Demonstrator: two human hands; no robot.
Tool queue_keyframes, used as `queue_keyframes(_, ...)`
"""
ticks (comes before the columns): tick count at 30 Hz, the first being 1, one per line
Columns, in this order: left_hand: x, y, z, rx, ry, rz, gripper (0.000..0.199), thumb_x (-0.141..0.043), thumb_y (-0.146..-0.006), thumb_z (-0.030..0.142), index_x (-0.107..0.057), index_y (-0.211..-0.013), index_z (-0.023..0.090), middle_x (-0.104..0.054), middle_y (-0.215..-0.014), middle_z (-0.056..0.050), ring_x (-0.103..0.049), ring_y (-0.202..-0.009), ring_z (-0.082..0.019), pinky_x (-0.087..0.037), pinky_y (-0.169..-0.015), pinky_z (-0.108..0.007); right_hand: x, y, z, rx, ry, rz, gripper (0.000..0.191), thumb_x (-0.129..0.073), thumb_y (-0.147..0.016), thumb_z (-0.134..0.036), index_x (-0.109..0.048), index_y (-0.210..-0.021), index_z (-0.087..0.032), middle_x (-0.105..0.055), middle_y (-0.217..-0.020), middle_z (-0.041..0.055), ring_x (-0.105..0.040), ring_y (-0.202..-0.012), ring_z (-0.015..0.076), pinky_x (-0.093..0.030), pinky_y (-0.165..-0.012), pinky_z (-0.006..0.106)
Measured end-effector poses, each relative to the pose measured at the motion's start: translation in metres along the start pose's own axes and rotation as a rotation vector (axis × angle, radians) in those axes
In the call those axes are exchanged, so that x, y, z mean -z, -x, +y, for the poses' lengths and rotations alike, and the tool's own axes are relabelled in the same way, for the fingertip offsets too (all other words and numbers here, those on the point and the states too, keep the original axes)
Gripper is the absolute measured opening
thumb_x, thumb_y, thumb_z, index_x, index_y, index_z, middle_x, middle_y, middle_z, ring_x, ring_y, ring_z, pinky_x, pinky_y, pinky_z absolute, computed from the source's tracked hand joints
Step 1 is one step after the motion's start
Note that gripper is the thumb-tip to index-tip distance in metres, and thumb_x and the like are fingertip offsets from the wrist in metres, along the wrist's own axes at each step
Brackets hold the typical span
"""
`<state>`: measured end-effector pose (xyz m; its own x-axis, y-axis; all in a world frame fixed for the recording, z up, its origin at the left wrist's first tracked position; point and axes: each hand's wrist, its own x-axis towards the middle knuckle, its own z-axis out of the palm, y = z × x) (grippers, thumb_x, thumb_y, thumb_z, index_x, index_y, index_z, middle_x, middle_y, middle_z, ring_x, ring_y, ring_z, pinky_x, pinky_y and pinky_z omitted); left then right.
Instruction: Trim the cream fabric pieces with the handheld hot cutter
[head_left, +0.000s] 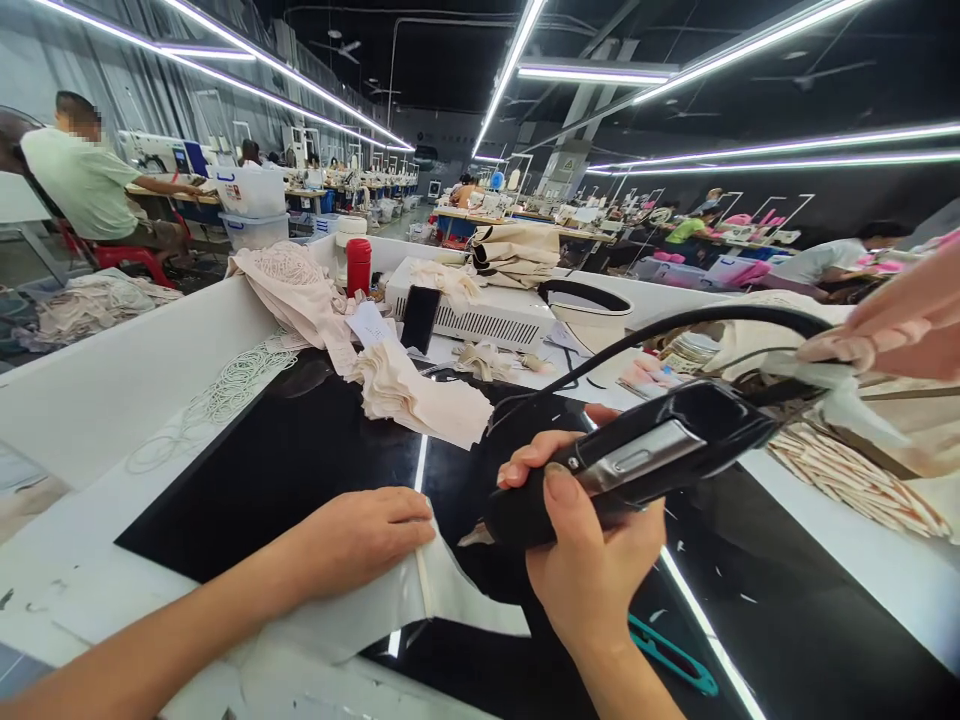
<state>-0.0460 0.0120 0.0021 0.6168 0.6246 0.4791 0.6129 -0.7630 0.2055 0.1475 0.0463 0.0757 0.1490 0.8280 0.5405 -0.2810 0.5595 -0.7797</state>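
Fingers of the left hand [364, 540] are held together on white fabric [466, 597] across the black board's [255, 490] near edge, any thumb pinch being hidden; just rightward, a black power tool [651, 452], slanting up rightward lengthwise, is gripped by the right hand [596, 565].

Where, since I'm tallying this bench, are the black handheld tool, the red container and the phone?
Black handheld tool [645, 455]: head view, on the silver part of its side.
Red container [359, 272]: head view, on the middle of its body.
Phone [421, 320]: head view, on the middle of its dark face.
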Motion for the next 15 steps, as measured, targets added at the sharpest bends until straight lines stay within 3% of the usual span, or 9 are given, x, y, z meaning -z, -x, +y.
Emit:
queue_keyframes(4, 0.004, -0.004, 0.006, -0.011, 0.000, 0.028, 0.023, -0.045, -0.108, 0.017, -0.067, -0.115, 0.015, -0.072, -0.120, -0.011, -0.069, -0.114, -0.020, -0.059, -0.100, -0.033, 0.015, 0.007, -0.013, 0.004, 0.047, 0.021, 0.041, -0.081, -0.083, -0.031, -0.061, -0.119, -0.030, -0.067, -0.077, -0.0047, -0.063, -0.058, 0.0150, -0.057, -0.060, 0.033)
queue_keyframes(11, 0.006, -0.012, 0.021, 0.005, 0.051, -0.110, 0.021, -0.051, -0.104, 0.013, -0.068, -0.115, 0.015, -0.072, -0.104, -0.008, -0.069, -0.093, -0.019, -0.062, -0.081, -0.030, 0.041, 0.027, -0.026, -0.025, 0.072, -0.014, 0.042, -0.080, -0.086, -0.035, -0.061, -0.123, -0.032, -0.066, -0.080, -0.0024, -0.064, -0.062, 0.0160, -0.058, -0.059, 0.032)
queue_keyframes(15, 0.007, -0.005, 0.018, 0.020, 0.034, -0.148, 0.021, -0.049, -0.104, 0.012, -0.068, -0.113, 0.016, -0.070, -0.104, -0.008, -0.069, -0.094, -0.019, -0.061, -0.081, -0.029, 0.044, 0.032, -0.027, -0.020, 0.068, -0.029, 0.043, -0.080, -0.087, -0.035, -0.059, -0.124, -0.031, -0.067, -0.079, -0.0012, -0.064, -0.062, 0.0168, -0.058, -0.056, 0.032)
